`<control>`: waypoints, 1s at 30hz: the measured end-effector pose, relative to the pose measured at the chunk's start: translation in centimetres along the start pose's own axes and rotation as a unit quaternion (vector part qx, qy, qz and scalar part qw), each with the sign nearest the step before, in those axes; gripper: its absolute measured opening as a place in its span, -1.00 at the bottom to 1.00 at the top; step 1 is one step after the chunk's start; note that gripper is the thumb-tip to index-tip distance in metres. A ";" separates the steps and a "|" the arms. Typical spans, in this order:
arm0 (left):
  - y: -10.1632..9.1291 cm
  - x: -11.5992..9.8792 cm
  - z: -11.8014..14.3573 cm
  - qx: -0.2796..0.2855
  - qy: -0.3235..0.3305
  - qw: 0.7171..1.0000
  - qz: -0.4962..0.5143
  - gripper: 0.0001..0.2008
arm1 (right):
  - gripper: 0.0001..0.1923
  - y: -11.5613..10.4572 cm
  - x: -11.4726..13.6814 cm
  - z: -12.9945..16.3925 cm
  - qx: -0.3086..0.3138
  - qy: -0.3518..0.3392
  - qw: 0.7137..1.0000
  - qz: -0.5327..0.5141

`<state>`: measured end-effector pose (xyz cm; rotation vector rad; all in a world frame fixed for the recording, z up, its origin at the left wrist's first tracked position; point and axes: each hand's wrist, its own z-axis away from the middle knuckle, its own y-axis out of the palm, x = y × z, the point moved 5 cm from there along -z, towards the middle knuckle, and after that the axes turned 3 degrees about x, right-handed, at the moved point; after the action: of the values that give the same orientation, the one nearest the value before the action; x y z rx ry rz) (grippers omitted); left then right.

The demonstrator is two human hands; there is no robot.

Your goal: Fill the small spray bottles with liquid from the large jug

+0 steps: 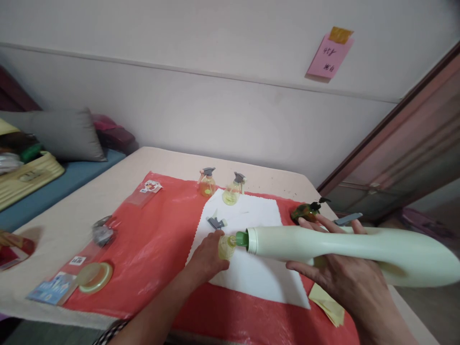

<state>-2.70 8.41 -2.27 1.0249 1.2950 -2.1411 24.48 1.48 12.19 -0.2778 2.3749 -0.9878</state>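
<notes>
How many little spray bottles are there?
4. Two stand at the far edge of the white cloth, one left of the other. A dark one lies at right. The left hand holds an open one.

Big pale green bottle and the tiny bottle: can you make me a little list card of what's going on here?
right hand: holds the big pale green bottle tipped sideways
green spout: at the mouth of the small yellow bottle
left hand: grips the small yellow bottle on the white cloth
grey spray head: lies loose on the cloth, just behind
two small spray bottles: stand at the cloth's far edge
red plastic sheet: covers the table under everything
</notes>
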 end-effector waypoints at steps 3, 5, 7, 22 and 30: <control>0.1 0.1 0.0 -0.006 0.005 1.000 0.000 -0.18 | -0.11 0.0 0.1 0.0 -0.002 -0.005 1.000 0.004; 0.1 0.0 0.1 -0.006 0.005 1.000 0.000 -0.20 | -0.12 0.0 0.0 0.0 -0.004 -0.005 1.000 0.006; 0.0 -0.2 0.2 -0.005 0.002 1.000 0.002 -0.19 | -0.13 0.0 0.0 0.0 -0.006 -0.003 1.000 0.004; -0.1 -0.3 0.2 -0.001 0.004 1.000 0.009 -0.21 | -0.10 -0.2 0.2 -0.2 -0.001 -0.009 1.000 0.014; 0.0 0.0 0.0 0.000 0.010 1.000 0.002 -0.22 | -0.14 0.0 0.0 0.2 0.000 0.008 1.000 0.007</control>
<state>-2.70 8.36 -2.29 1.0501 1.2998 -2.1328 24.60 1.40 12.12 -0.2538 2.3874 -0.9882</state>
